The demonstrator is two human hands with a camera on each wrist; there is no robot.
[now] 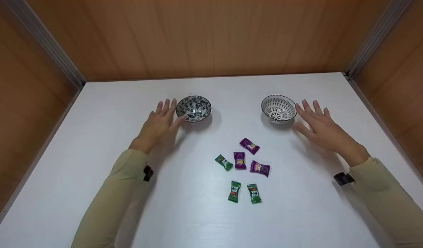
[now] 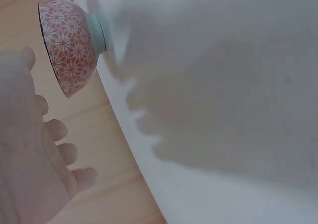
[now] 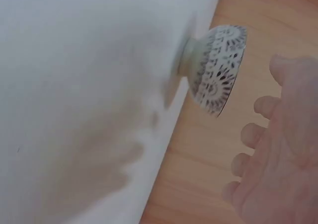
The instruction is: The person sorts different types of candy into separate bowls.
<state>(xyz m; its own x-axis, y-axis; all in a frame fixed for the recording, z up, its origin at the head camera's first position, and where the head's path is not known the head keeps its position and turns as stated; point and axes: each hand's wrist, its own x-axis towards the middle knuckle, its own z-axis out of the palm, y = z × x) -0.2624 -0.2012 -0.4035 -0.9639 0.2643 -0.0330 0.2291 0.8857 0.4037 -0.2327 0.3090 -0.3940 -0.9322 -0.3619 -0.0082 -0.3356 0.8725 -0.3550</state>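
Wood-grain panels [image 1: 211,38] stand left, right and far of a white tabletop [image 1: 183,220]. Floral-lined bowl [image 1: 193,109] far left of centre, dash-patterned bowl [image 1: 278,107] far right of centre, well apart. Nearer, loose on the tabletop: three purple packets [image 1: 239,161], three green packets [image 1: 234,191]. Left hand [image 1: 158,125] hovers just left of the floral-lined bowl, fingers spread and nearly straight, holding nothing; thumb overlaps the rim from the head, but the left wrist view shows a gap. Right hand [image 1: 321,129] matches, just right of the dash-patterned bowl: fingers spread, nothing held, gap visible from the right wrist. A sound grip probably calls for thumb on the near wall, fingers round the far wall, closing gently and evenly. Rim's inside best left untouched. One-sided push could tip or slide these narrow-footed bowls. Sleeves [image 1: 109,193] best held wide of the packets.
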